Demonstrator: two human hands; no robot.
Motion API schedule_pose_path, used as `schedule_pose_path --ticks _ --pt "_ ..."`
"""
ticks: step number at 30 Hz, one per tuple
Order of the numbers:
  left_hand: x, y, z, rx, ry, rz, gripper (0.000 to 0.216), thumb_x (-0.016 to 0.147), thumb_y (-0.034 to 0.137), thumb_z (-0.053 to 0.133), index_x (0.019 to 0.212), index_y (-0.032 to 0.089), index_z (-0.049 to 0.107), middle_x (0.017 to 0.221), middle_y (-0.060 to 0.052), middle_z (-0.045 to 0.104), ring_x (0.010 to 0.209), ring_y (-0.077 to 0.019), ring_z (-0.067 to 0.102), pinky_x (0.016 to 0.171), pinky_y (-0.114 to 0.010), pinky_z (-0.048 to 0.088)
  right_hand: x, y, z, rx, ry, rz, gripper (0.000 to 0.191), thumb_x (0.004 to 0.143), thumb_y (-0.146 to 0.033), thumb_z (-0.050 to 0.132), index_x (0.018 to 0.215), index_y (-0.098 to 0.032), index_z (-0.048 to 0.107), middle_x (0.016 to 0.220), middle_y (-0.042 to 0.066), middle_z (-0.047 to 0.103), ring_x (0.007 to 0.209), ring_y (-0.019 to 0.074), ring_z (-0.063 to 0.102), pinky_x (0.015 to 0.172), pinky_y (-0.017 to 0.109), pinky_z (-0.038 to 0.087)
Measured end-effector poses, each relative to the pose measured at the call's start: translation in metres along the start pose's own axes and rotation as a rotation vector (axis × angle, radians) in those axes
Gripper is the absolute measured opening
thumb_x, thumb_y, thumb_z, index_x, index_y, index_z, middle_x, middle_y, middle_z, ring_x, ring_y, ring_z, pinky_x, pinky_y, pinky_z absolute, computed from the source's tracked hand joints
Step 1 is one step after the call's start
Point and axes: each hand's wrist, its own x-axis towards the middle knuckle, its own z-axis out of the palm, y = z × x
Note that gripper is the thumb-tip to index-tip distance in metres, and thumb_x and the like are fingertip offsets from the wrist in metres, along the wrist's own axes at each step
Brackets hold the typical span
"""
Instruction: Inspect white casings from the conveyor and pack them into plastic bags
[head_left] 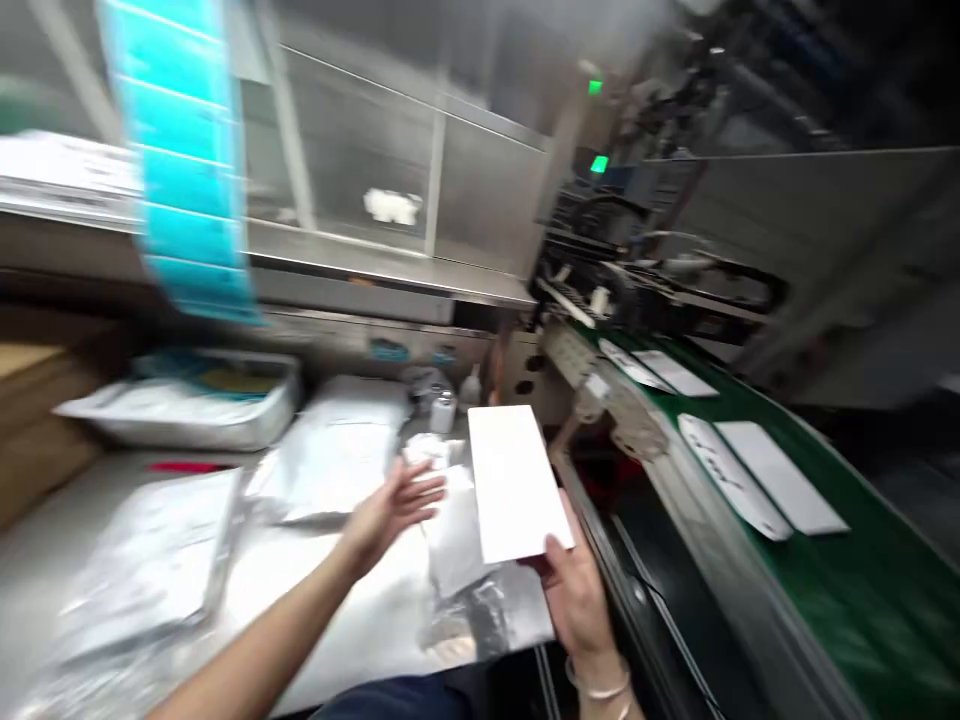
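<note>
My right hand (576, 598) grips the near end of a flat white rectangular packet (515, 480), thumb on top, and holds it up over the table's right edge. Left of the packet, my left hand (395, 508) hovers open with its fingers spread and nothing in it. Under both hands lie silvery foil pouches (334, 450) and a clear plastic bag (480, 610) on the steel table (345, 620). The picture is smeared by motion.
A green conveyor belt (847, 580) runs along the right with several white packets (776, 475) on it, fed from a dark machine (615, 250). A white tray (195, 410) and cardboard boxes (37, 410) stand at the left. A turquoise label strip (184, 150) hangs above.
</note>
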Motion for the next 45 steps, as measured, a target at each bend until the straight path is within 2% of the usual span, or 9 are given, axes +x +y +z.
schedule_pose_path --ticks 3,7,12,19,24,32,37,42,45 --pt "-0.036 0.009 -0.015 -0.198 0.118 0.067 0.055 0.091 0.054 0.040 0.119 0.010 0.058 0.101 -0.015 0.069 0.098 -0.0290 0.064 0.087 -0.040 0.049 -0.022 0.054 0.093 0.055 -0.231 0.130 0.078 0.086 -0.047 0.054 0.149 -0.031 0.010 0.134 0.008 0.052 0.107 0.0282 0.060 0.077 0.041 0.055" --pt "-0.068 0.025 -0.045 -0.336 0.182 0.096 0.062 0.088 0.059 0.040 0.117 0.008 0.060 0.092 -0.015 0.071 0.088 -0.0300 0.067 0.081 -0.039 0.051 -0.040 0.074 0.135 0.040 -0.365 0.292 0.083 0.086 -0.045 0.057 0.149 -0.028 0.007 0.110 0.009 0.065 0.084 0.0217 0.065 0.070 0.036 0.053" --pt "-0.101 0.042 -0.089 -0.357 0.234 0.146 0.060 0.088 0.060 0.041 0.117 0.012 0.060 0.089 -0.012 0.072 0.087 -0.0296 0.067 0.078 -0.038 0.053 -0.035 0.076 0.154 -0.082 -0.510 0.373 0.079 0.083 -0.049 0.060 0.147 -0.023 0.021 0.069 0.001 0.061 0.063 0.0163 0.061 0.053 0.027 0.047" --pt "-0.104 0.052 -0.110 -0.428 0.274 0.093 0.064 0.085 0.066 0.038 0.112 0.012 0.062 0.087 -0.012 0.071 0.086 -0.0311 0.067 0.073 -0.041 0.054 -0.024 0.083 0.175 -0.094 -0.580 0.427 0.073 0.087 -0.050 0.055 0.147 -0.022 0.023 0.078 0.005 0.067 0.067 0.0160 0.062 0.058 0.027 0.047" --pt "-0.092 0.055 -0.117 -0.408 0.308 0.110 0.061 0.086 0.065 0.039 0.111 0.014 0.062 0.086 -0.010 0.071 0.083 -0.0294 0.068 0.071 -0.039 0.055 -0.017 0.085 0.169 -0.124 -0.580 0.428 0.068 0.087 -0.050 0.053 0.144 -0.021 0.032 0.078 0.006 0.067 0.066 0.0158 0.061 0.059 0.029 0.047" --pt "-0.083 0.048 -0.103 -0.137 0.418 0.264 0.051 0.085 0.057 0.050 0.110 0.014 0.065 0.083 -0.008 0.073 0.083 -0.0264 0.068 0.070 -0.033 0.055 0.022 0.082 0.185 -0.208 -0.265 0.361 0.059 0.079 -0.049 0.063 0.130 -0.022 0.050 0.109 0.006 0.064 0.096 0.0182 0.059 0.072 0.028 0.050" --pt "-0.086 0.041 -0.081 0.060 0.491 0.335 0.052 0.082 0.055 0.056 0.109 0.012 0.066 0.084 -0.009 0.073 0.085 -0.0273 0.068 0.069 -0.031 0.055 0.047 0.076 0.219 -0.208 -0.324 0.249 0.060 0.072 -0.046 0.070 0.122 -0.019 0.050 0.113 0.008 0.064 0.099 0.0216 0.060 0.084 0.034 0.049" --pt "-0.082 0.041 -0.081 0.034 0.535 0.299 0.059 0.083 0.059 0.052 0.116 0.013 0.063 0.089 -0.011 0.073 0.090 -0.0296 0.067 0.074 -0.034 0.054 0.051 0.076 0.221 -0.242 -0.404 0.237 0.066 0.065 -0.038 0.078 0.120 -0.019 0.048 0.114 0.008 0.063 0.103 0.0238 0.059 0.087 0.038 0.049" --pt "-0.081 0.044 -0.083 0.081 0.407 0.302 0.070 0.085 0.068 0.036 0.126 0.014 0.057 0.104 -0.013 0.070 0.104 -0.0317 0.062 0.081 -0.037 0.052 0.053 0.081 0.218 -0.057 -0.420 0.316 0.061 0.064 -0.037 0.079 0.116 -0.021 0.051 0.109 0.005 0.065 0.099 0.0221 0.061 0.086 0.036 0.050"
